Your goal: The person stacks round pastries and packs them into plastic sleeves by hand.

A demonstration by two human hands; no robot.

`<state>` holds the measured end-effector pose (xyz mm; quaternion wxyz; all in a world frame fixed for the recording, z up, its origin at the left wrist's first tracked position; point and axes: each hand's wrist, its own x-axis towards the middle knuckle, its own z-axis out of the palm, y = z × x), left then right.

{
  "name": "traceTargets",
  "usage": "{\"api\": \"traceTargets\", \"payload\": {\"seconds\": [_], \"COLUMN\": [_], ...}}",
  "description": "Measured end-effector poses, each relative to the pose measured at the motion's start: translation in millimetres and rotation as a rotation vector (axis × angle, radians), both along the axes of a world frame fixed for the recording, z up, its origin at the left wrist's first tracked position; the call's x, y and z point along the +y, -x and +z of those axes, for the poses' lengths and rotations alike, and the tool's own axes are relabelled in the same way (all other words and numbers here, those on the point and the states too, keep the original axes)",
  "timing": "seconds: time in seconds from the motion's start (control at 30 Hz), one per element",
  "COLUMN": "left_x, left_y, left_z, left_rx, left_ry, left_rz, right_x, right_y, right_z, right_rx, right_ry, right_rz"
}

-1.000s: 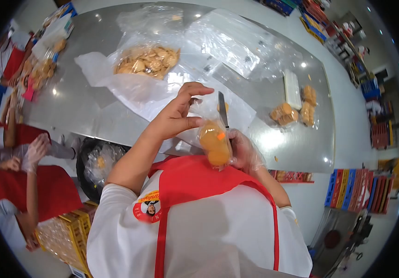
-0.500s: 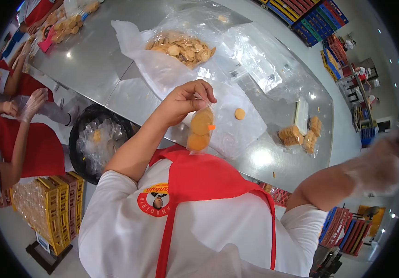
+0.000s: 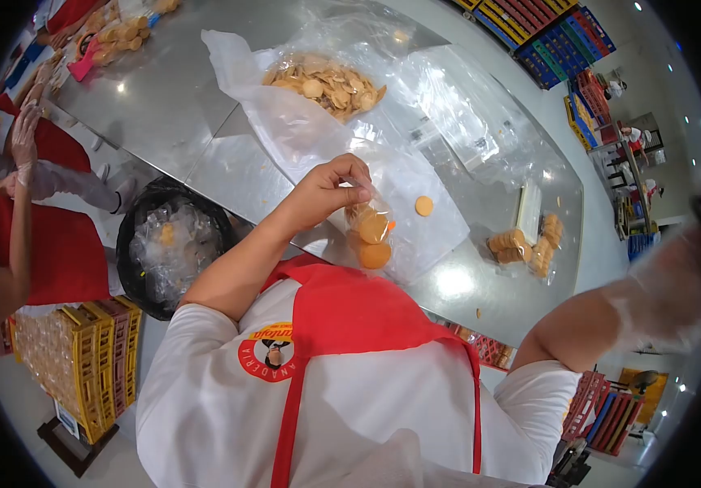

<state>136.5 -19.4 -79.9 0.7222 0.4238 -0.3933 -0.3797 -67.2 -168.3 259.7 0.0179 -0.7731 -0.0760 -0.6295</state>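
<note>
My bare left hand [image 3: 330,192] is closed, pinching the top of a small clear bag of round cookies [image 3: 374,241]. The bag hangs above the near edge of the metal table and has a small orange mark. At the far right, close to the camera, my right hand [image 3: 676,268] is raised in a clear plastic glove; its fingers are blurred and partly cut off. A single round cookie [image 3: 423,206] lies on the white plastic sheet [image 3: 436,236] beyond the bag. Farther back, a heap of cookies [image 3: 326,85] rests on that plastic.
Wrapped stacks of cookies [image 3: 541,248] lie on the metal table [image 3: 480,301] at right. Clear plastic bags [image 3: 456,98] cover its far part. A black-lined bin [image 3: 140,272] of plastic stands left, near co-workers in red aprons [image 3: 61,252]. Yellow crates [image 3: 94,362] stand below.
My left hand has moved slightly down with the bag, which has swung right and tilted. The co-worker's gloved hand at left has moved up and left.
</note>
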Motion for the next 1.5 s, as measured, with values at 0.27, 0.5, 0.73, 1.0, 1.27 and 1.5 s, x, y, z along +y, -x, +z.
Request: {"api": "traceTargets", "payload": {"seconds": [0.27,0.5,0.73,1.0,1.27,1.5], "left_x": [-2,18,7,10,0,-9], "left_y": [5,-1,16,28,23,32], "left_z": [-16,5,-9,32,29,6], "left_rx": [-0.409,-0.504,-0.387,-0.619,-0.276,0.056], "left_ry": [-0.271,-0.416,-0.363,-0.247,-0.371,-0.296], "left_rz": [0.246,0.116,0.1,0.429,0.571,0.519], "right_x": [-17,33,35,20,58,54], "right_y": [-8,13,11,8,0,0], "right_z": [-220,-279,-300,-305,-279,-293], "right_rx": [0.829,0.987,0.907,0.755,1.042,1.17], "right_ry": [-0.786,-1.062,-1.354,-1.538,-1.379,-1.207], "right_rz": [-0.153,-0.1,0.051,0.026,0.218,0.188]}}
